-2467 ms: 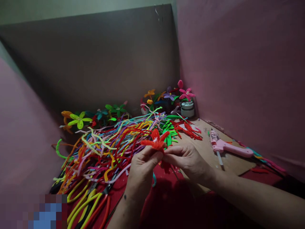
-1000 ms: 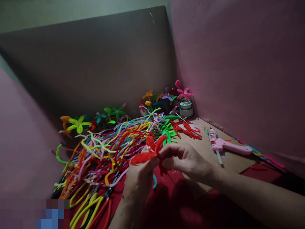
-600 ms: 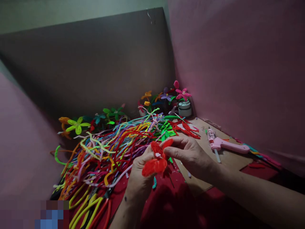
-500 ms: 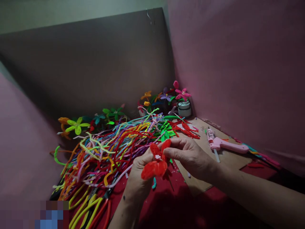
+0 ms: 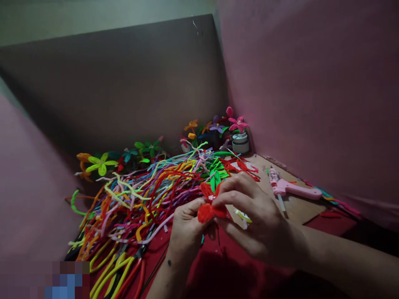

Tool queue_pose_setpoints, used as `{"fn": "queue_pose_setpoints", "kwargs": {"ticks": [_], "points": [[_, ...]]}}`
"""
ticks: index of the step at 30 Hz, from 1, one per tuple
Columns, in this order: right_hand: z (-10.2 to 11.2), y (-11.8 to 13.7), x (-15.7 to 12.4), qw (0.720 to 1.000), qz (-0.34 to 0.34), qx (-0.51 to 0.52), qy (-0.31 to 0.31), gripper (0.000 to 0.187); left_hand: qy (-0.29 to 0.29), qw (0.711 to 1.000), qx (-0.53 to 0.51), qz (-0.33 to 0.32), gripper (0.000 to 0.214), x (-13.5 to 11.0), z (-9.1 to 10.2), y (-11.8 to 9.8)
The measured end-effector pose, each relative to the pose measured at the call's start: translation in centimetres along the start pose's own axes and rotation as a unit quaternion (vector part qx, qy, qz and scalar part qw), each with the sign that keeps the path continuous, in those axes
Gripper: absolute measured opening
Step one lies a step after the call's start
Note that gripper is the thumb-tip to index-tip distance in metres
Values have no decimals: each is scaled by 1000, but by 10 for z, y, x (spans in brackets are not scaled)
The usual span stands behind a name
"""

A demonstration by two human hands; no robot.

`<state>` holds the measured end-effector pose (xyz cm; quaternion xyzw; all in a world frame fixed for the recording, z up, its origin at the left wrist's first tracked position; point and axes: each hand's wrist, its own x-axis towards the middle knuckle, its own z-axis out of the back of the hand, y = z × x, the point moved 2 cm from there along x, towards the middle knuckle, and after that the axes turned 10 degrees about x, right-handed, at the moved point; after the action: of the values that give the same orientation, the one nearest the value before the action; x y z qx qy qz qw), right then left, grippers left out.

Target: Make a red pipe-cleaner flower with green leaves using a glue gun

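Between my hands is a red pipe-cleaner flower (image 5: 205,213) with fuzzy petals and a small cluster of white beads at its centre. Closed around its underside from the left is my left hand (image 5: 187,224), its fingertips partly hidden behind the petals. My right hand (image 5: 258,216) reaches in from the right, with bent fingers gripping the right-hand petals. A thin dark stem (image 5: 218,236) hangs below the bloom. Just behind the flower lie green leaf-shaped pieces (image 5: 215,179). Under my right palm, a small yellow and white item (image 5: 243,216) is partly covered.
A heap of multicoloured pipe cleaners (image 5: 149,187) spreads to the left, with yellow- and red-handled pliers (image 5: 124,270) in front. A pink glue gun (image 5: 293,189) rests on a brown board (image 5: 264,166) at right. Finished flowers (image 5: 101,164) and a grey-white jar (image 5: 240,143) stand along the back wall.
My right hand has shifted from the flower's upper petal to its right side, with the palm lower and nearer. The bloom has turned slightly and moved a little right.
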<state>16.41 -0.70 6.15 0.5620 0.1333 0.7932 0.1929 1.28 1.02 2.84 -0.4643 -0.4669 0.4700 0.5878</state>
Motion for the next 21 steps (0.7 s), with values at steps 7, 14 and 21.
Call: {"fn": "queue_pose_setpoints", "kwargs": {"ticks": [7,14,21], "points": [[-10,-9,3,998,34,-59,-2,10,-54,992,93,-66,12,-3,-5,2],[-17,-13,-5,989,40,-134,-45,9,-164,932,252,-204,15,-9,-7,5],[-19,-14,0,989,25,-137,-58,12,-154,936,236,-213,12,-10,-7,7]]}}
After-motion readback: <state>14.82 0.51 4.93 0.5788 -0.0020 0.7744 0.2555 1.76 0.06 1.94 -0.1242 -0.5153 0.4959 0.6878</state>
